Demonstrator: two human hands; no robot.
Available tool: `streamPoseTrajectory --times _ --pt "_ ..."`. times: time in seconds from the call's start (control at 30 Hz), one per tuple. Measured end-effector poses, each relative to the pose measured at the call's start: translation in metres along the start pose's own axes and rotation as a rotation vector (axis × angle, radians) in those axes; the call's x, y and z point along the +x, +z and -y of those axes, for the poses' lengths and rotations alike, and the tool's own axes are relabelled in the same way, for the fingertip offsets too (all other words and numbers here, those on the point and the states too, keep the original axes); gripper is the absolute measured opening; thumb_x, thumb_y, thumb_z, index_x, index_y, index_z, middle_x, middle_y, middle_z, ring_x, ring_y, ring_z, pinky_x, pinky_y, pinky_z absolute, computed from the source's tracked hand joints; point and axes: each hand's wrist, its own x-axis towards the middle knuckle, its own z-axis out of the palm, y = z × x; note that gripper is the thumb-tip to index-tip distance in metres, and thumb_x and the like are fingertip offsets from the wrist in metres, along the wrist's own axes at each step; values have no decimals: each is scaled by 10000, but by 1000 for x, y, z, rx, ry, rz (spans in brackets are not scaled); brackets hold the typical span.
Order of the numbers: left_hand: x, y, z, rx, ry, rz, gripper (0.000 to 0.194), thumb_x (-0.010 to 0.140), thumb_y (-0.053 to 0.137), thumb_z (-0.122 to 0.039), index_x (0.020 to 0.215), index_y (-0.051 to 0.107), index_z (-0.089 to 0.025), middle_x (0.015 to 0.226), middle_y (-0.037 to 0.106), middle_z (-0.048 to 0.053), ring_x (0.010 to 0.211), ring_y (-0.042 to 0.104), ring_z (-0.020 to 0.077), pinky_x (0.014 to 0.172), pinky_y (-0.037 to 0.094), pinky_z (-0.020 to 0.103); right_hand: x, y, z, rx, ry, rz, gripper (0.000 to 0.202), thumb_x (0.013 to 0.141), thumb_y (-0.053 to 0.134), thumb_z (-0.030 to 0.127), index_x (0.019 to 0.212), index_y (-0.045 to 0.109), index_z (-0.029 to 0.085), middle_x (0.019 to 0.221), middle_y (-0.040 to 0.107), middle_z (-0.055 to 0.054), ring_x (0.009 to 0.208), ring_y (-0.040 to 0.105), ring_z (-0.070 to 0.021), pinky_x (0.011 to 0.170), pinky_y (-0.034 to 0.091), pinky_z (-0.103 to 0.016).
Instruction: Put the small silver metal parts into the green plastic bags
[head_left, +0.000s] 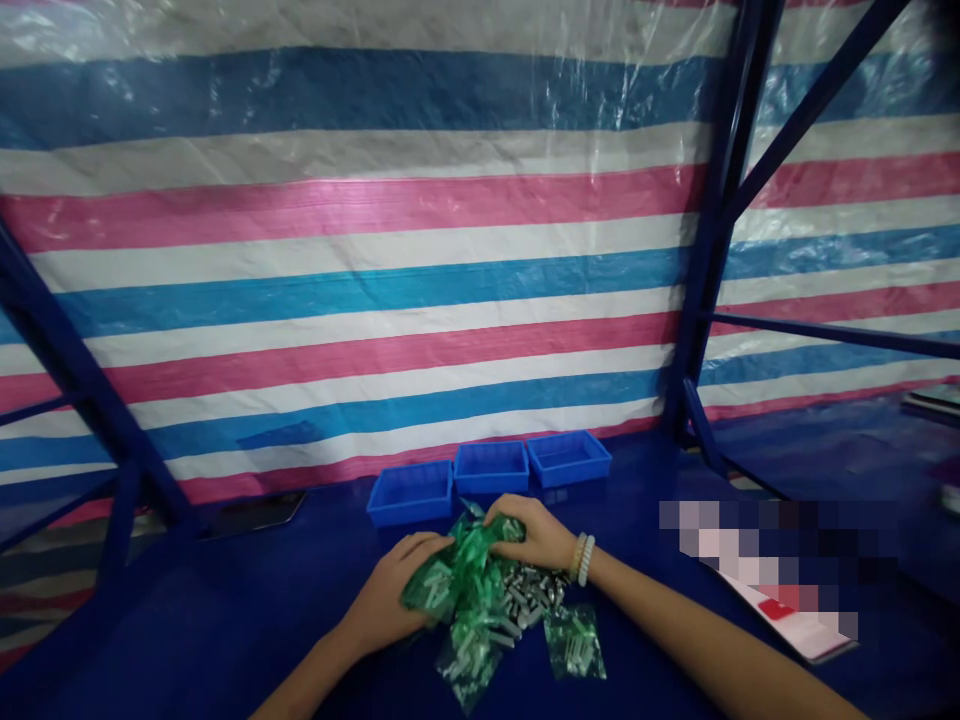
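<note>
Lot 1: green plastic bags point(480, 580), sm. pale rods inside, heaped on counter point(187, 640) betw. our L & R fingers. L hand point(397, 595): fingers bent over bag; can't tell if pinching. R hand point(536, 530): fingers & thumb pinching green plastic. Step, we judge: handling bagged heap; next move prob. calls for freeing plastic w/o dragging pcs. Lot 2: loose metal pieces point(532, 595), just nearer us than R fingers; these & overlapping bags obstruct. Lot 3: stray bag point(576, 645), nearer us, right of R fingers. Lot 4: 3 blue trays point(491, 484), beyond fingers.
</note>
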Motion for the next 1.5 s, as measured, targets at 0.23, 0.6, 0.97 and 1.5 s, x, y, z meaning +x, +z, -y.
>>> streamPoseTrajectory --times 0.23,0.6,0.97,1.5 --pt "0 4 10 -62 -225 -321 279 892 515 -350 1084 650 -198 1008 737 14 906 691 215 800 542 285 -2 -23 -18 -3 181 -187 163 819 664 300 885 650 151 799 675 -17 728 626 -173 681 479 -272" --pt "-10 9 7 179 113 -347 524 826 643 -417 1299 480 -263 1259 602 84 1196 534 283 1021 439 450 -24 -51 -22 -68 178 -70 725 769 719 427 1373 377 220 1111 595 -87 993 583 -235 910 460 -399" --pt "-25 1 7 157 54 259 1314 407 741 -773 1499 135 -364 1595 42 93 1383 130 514 1054 155 714 -95 -46 27 -326 235 385 1240 488 774 689 1500 145 348 1587 -3 -139 1382 98 -528 1015 99 -758" --pt "10 51 -39 22 -59 -48 808 586 743 -243 1334 440 -281 1410 422 108 1260 444 362 1043 385 508 -59 -5 8 -240 22 169 874 654 739 410 1429 374 238 1428 367 -144 1294 392 -339 1053 351 -481"
